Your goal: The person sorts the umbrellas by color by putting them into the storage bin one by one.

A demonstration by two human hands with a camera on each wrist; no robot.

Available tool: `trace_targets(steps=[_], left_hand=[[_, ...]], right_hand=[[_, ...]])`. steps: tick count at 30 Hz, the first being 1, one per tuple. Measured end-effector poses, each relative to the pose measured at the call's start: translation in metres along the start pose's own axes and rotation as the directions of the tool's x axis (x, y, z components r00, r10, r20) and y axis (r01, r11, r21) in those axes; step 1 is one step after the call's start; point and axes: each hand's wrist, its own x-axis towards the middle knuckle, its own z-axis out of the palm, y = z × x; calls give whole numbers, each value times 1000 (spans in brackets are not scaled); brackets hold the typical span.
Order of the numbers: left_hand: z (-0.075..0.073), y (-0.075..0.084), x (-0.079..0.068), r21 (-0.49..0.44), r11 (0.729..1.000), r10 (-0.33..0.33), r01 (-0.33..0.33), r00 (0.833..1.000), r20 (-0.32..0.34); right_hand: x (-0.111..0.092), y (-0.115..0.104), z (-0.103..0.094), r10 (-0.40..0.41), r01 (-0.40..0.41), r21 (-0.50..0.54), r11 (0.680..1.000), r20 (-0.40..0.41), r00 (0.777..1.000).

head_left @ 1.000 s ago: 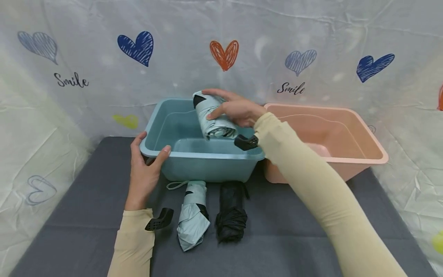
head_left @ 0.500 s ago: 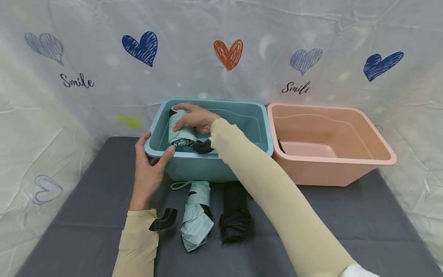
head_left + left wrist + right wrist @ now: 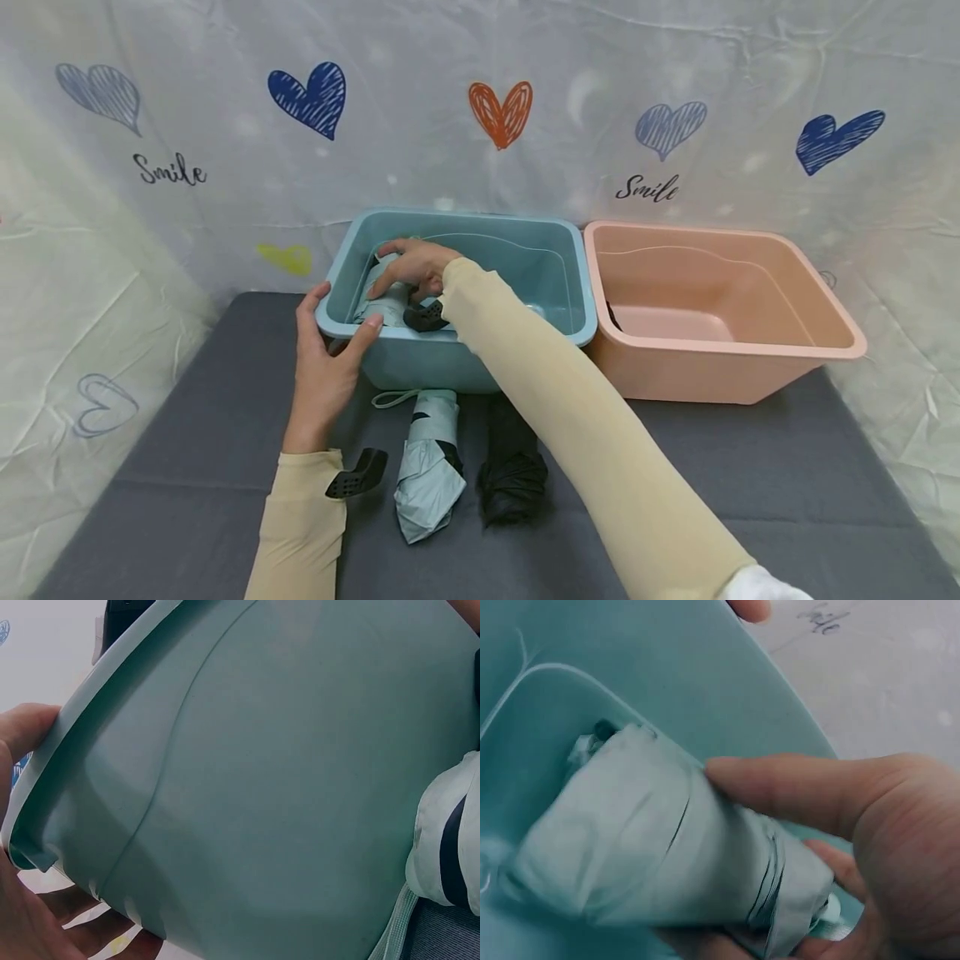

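In the head view, my left hand (image 3: 322, 379) grips the left front corner of the blue bin (image 3: 442, 362), its thumb on the rim. The left wrist view shows fingers (image 3: 97, 930) along the outside of that corner. My right hand (image 3: 416, 267) is down inside the bin at its left end. It holds a folded pale blue umbrella (image 3: 645, 832), thumb on one side and fingers on the other. The umbrella lies along the bin's left wall, partly covered by the hand.
A second pale blue umbrella (image 3: 427, 483) with a wrist loop and a black folded umbrella (image 3: 513, 487) lie on the grey cloth before the bin. A pink bin (image 3: 690, 371) stands on the right, a dark piece (image 3: 612, 317) showing inside. Behind hangs a heart-printed sheet (image 3: 405, 158).
My right hand has carried the pale blue umbrella left and down, from above the blue bin into its left end. The left hand keeps its grip on the corner.
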Motion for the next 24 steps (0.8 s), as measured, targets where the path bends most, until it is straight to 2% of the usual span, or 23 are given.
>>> trace_targets(steps=[5, 13, 19, 24], left_hand=[[2, 1, 0, -9, 1000, 9, -9, 1000, 7], [3, 1, 0, -15, 1000, 14, -13, 1000, 16], [3, 0, 1, -17, 1000, 9, -9, 1000, 16], [-1, -1, 1, -13, 1000, 1, -1, 1000, 11]], right_hand=[[-1, 1, -1, 3, -1, -69, 998, 28, 1000], [-1, 2, -3, -14, 1, 122, 993, 105, 994], [-6, -1, -6, -44, 36, 82, 996, 100, 994], [-25, -1, -12, -105, 105, 6, 994, 104, 989]])
